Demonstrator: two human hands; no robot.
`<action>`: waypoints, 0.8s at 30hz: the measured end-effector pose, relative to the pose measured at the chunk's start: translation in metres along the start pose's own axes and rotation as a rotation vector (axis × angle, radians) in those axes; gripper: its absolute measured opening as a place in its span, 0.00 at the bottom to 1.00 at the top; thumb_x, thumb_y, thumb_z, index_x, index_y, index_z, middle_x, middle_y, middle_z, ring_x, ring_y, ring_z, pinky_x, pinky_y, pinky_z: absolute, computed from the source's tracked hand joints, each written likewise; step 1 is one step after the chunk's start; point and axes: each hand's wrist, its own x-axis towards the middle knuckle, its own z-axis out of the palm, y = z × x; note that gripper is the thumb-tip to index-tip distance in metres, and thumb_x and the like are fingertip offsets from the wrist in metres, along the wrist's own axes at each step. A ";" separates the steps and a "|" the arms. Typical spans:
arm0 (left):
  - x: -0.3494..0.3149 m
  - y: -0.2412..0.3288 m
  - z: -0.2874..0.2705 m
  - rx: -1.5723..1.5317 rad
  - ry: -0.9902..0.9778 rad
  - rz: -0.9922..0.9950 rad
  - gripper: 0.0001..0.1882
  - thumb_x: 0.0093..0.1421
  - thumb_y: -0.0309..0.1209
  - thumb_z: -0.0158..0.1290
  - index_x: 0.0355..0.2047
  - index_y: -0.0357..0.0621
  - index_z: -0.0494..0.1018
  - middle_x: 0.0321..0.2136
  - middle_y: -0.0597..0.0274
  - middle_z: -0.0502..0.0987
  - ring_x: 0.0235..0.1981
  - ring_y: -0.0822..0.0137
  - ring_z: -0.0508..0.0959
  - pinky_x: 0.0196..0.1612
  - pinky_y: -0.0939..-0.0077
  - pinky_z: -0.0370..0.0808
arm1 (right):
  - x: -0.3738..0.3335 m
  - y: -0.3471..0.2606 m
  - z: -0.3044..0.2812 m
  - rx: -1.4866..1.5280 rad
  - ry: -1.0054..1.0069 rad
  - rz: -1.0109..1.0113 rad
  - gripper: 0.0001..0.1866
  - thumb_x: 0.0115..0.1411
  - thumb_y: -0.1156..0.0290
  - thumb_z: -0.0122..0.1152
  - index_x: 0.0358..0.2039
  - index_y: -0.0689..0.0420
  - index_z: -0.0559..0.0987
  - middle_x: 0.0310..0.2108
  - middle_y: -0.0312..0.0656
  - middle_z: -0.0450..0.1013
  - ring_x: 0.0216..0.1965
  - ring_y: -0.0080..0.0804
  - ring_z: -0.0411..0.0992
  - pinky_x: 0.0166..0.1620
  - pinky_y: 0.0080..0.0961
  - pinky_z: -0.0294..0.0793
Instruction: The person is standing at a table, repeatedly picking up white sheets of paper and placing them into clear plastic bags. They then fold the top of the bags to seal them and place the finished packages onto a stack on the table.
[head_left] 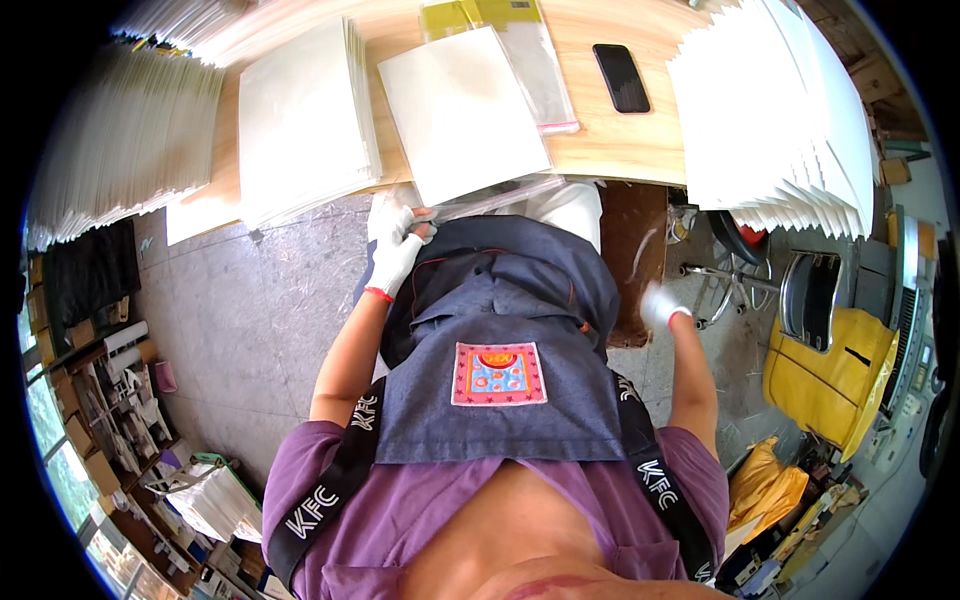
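My left hand (397,255), in a white glove with a red cuff and bare fingertips, is at the table's front edge over my lap. Its fingers are closed at the left end of a clear plastic sleeve (500,197), which lies under the edge of a white sheet (465,115). That sheet rests tilted on the table, its near corner overhanging. Out to the right, beside my body and below table height, my right hand (661,304) wears a similar glove. Motion smears its fingers, and nothing shows in it.
White sheets stand in stacks at left (305,120) and far left (125,140), with a tall fanned stack (775,115) at right. A black phone (621,78) lies near more clear sleeves (545,80). A wheeled chair (745,260) and a yellow cover (830,370) are to the right.
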 end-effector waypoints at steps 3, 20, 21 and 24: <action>-0.004 -0.002 0.002 0.555 0.283 0.294 0.12 0.43 0.19 0.59 0.30 0.42 0.73 0.24 0.58 0.72 0.34 0.58 0.77 0.38 0.68 0.72 | -0.043 -0.037 -0.034 -0.118 -0.189 -0.323 0.15 0.56 0.58 0.51 0.25 0.55 0.79 0.27 0.45 0.76 0.29 0.38 0.75 0.35 0.33 0.74; 0.004 0.016 0.000 0.307 0.434 0.192 0.09 0.52 0.25 0.57 0.26 0.44 0.66 0.18 0.64 0.67 0.21 0.71 0.68 0.26 0.79 0.65 | 0.038 -0.157 -0.303 0.498 1.192 -0.414 0.10 0.49 0.62 0.59 0.22 0.53 0.71 0.26 0.41 0.69 0.32 0.41 0.68 0.37 0.36 0.67; 0.007 0.013 0.003 0.235 0.430 0.134 0.09 0.53 0.24 0.57 0.27 0.43 0.65 0.17 0.65 0.66 0.21 0.74 0.66 0.26 0.80 0.65 | 0.042 -0.160 -0.300 0.539 1.160 -0.339 0.10 0.50 0.62 0.59 0.23 0.53 0.71 0.27 0.41 0.69 0.33 0.42 0.69 0.37 0.36 0.68; 0.013 0.013 0.013 -0.098 0.543 0.039 0.09 0.53 0.24 0.56 0.29 0.42 0.65 0.18 0.70 0.65 0.22 0.78 0.64 0.26 0.82 0.63 | 0.040 -0.168 -0.302 0.676 1.105 -0.149 0.09 0.53 0.62 0.57 0.27 0.53 0.71 0.28 0.44 0.71 0.33 0.44 0.70 0.36 0.39 0.68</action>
